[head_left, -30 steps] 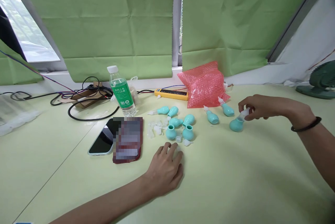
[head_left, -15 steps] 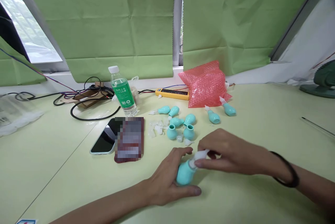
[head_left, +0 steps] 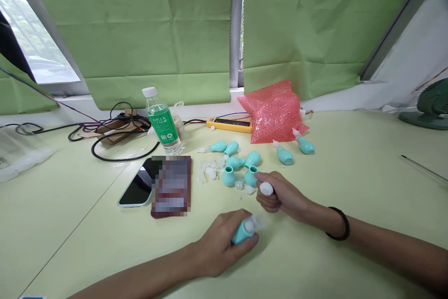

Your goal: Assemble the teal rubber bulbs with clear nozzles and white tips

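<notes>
My left hand (head_left: 220, 243) is wrapped around a teal rubber bulb (head_left: 241, 232) with a clear nozzle, low on the pale green table (head_left: 350, 163). Just above and to its right, my right hand (head_left: 280, 195) is closed on a small white cap (head_left: 266, 189). Beyond my hands lies a cluster of several teal bulbs (head_left: 238, 163) with small clear plastic pieces (head_left: 209, 171) beside them. Two more teal bulbs with nozzles (head_left: 284, 155) lie to the right of the cluster.
A green-labelled water bottle (head_left: 161, 122), a phone (head_left: 137, 187) and a dark red booklet (head_left: 171, 185) lie left of the bulbs. A pink bubble-wrap bag (head_left: 273, 111), a yellow power strip (head_left: 229, 124), tangled cables (head_left: 115, 131) and a green fan (head_left: 432, 105) stand farther back.
My right hand carried a bulb from the far right to my left hand, which took hold of it. The right hand has now drawn away upward with a white cap.
</notes>
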Demonstrator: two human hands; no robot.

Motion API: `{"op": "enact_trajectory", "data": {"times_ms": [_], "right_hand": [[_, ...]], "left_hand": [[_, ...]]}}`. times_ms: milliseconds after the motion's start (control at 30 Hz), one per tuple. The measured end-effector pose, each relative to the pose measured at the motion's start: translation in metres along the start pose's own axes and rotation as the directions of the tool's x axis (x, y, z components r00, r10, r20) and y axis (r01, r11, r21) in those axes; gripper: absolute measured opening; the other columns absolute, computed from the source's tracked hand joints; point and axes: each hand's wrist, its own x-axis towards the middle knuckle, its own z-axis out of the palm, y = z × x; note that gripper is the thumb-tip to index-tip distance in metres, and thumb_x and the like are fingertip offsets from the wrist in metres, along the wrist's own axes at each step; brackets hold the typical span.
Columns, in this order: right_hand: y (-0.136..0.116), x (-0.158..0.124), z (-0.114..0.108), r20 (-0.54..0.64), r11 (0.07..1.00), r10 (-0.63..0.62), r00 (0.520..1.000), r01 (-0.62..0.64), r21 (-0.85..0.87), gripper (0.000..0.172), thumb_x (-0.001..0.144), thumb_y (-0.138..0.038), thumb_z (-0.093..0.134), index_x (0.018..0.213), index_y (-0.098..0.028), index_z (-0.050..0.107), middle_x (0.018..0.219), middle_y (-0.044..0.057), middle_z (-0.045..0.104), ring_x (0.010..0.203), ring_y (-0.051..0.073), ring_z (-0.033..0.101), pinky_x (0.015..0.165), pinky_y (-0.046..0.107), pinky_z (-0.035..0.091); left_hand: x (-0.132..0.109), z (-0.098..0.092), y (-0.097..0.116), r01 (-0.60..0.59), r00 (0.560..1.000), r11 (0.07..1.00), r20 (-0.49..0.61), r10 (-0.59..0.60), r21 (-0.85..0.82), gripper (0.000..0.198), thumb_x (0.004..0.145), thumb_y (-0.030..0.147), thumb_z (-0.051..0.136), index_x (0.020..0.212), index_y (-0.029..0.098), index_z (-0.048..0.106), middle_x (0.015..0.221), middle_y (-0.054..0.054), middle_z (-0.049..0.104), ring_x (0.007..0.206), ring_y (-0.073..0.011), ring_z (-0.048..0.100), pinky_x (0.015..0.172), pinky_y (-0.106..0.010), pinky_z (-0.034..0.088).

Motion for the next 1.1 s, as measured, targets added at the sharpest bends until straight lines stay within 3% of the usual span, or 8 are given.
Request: {"op": "enact_trajectory", "data": {"times_ms": [133, 267, 367, 500, 633, 767, 900, 1100], "right_hand": [[-0.006, 0.011, -0.027, -0.140, 0.892, -0.207, 0.968, 0.129, -0.433, 0.044, 0.078, -0.044, 0.033, 0.045, -0.018, 0.022, 0.044, -0.006, 0.018, 0.040, 0.005, 0.017, 0.041, 0.022, 0.014], [-0.015, 0.013, -0.049, -0.092, 0.440, -0.332, 0.939, 0.068, -0.896, 0.046, 0.077, -0.040, 0.036, 0.042, -0.016, 0.019, 0.042, -0.005, 0.016, 0.041, 0.006, 0.015, 0.045, 0.024, 0.012], [-0.013, 0.014, -0.057, -0.070, 0.213, -0.275, 0.959, -0.011, -0.977, 0.045, 0.077, -0.041, 0.034, 0.041, -0.016, 0.023, 0.039, -0.003, 0.024, 0.040, 0.007, 0.020, 0.046, 0.025, 0.012], [-0.007, 0.017, -0.061, -0.046, 0.151, -0.198, 0.979, -0.016, -0.988, 0.046, 0.078, -0.042, 0.032, 0.041, -0.015, 0.030, 0.041, 0.000, 0.035, 0.042, 0.009, 0.029, 0.045, 0.024, 0.015], [-0.010, 0.014, -0.054, -0.068, 0.227, -0.330, 0.941, 0.009, -0.974, 0.044, 0.079, -0.040, 0.034, 0.042, -0.016, 0.036, 0.040, -0.001, 0.034, 0.040, 0.008, 0.028, 0.045, 0.024, 0.017], [-0.016, 0.000, -0.027, -0.049, 0.465, -0.473, 0.880, 0.202, -0.862, 0.031, 0.073, -0.041, 0.046, 0.055, -0.017, 0.049, 0.042, -0.004, 0.034, 0.040, 0.007, 0.030, 0.045, 0.022, 0.024], [-0.013, -0.015, 0.005, 0.079, 0.756, -0.276, 0.958, 0.267, -0.598, 0.026, 0.070, -0.041, 0.052, 0.082, -0.018, 0.054, 0.050, -0.004, 0.041, 0.045, 0.007, 0.034, 0.044, 0.020, 0.028], [0.002, -0.014, 0.024, 0.031, 0.976, -0.166, 0.986, 0.168, -0.136, 0.027, 0.074, -0.042, 0.048, 0.073, -0.016, 0.053, 0.067, 0.000, 0.040, 0.059, 0.010, 0.037, 0.047, 0.019, 0.032]], "left_hand": [[0.002, -0.003, -0.004, 0.164, 0.980, 0.948, -0.065, -0.188, -0.273, 0.024, 0.080, 0.037, 0.035, 0.082, 0.015, 0.046, 0.061, 0.002, 0.047, 0.054, -0.0095, 0.038, 0.052, -0.020, 0.031], [0.004, -0.001, -0.005, 0.194, 0.961, 0.877, -0.094, -0.260, -0.440, 0.030, 0.082, 0.039, 0.032, 0.078, 0.014, 0.048, 0.058, 0.001, 0.050, 0.050, -0.0091, 0.038, 0.048, -0.020, 0.030], [0.005, 0.001, -0.005, 0.203, 0.952, 0.879, -0.121, -0.280, -0.432, 0.028, 0.081, 0.038, 0.036, 0.077, 0.014, 0.050, 0.066, -0.002, 0.055, 0.059, -0.0112, 0.045, 0.054, -0.021, 0.033], [0.005, 0.003, -0.006, 0.238, 0.931, 0.857, -0.144, -0.336, -0.457, 0.026, 0.079, 0.038, 0.040, 0.090, 0.016, 0.046, 0.073, -0.004, 0.058, 0.066, -0.0134, 0.051, 0.057, -0.023, 0.036], [0.005, 0.003, -0.006, 0.249, 0.913, 0.802, -0.145, -0.381, -0.542, 0.025, 0.078, 0.039, 0.043, 0.091, 0.019, 0.034, 0.073, -0.003, 0.059, 0.062, -0.0128, 0.052, 0.053, -0.022, 0.037], [0.003, 0.004, -0.004, 0.146, 0.921, 0.770, -0.199, -0.335, -0.621, 0.018, 0.080, 0.035, 0.040, 0.084, 0.019, 0.032, 0.079, -0.004, 0.057, 0.073, -0.0145, 0.053, 0.063, -0.026, 0.040], [0.001, 0.006, -0.003, 0.055, 0.938, 0.808, -0.247, -0.243, -0.587, 0.015, 0.080, 0.032, 0.043, 0.080, 0.018, 0.036, 0.078, -0.002, 0.053, 0.072, -0.0126, 0.050, 0.063, -0.025, 0.039], [0.002, 0.008, -0.002, -0.009, 0.928, 0.785, -0.298, -0.225, -0.620, 0.018, 0.077, 0.029, 0.049, 0.075, 0.019, 0.033, 0.081, -0.001, 0.048, 0.074, -0.0115, 0.048, 0.063, -0.024, 0.041]]}}
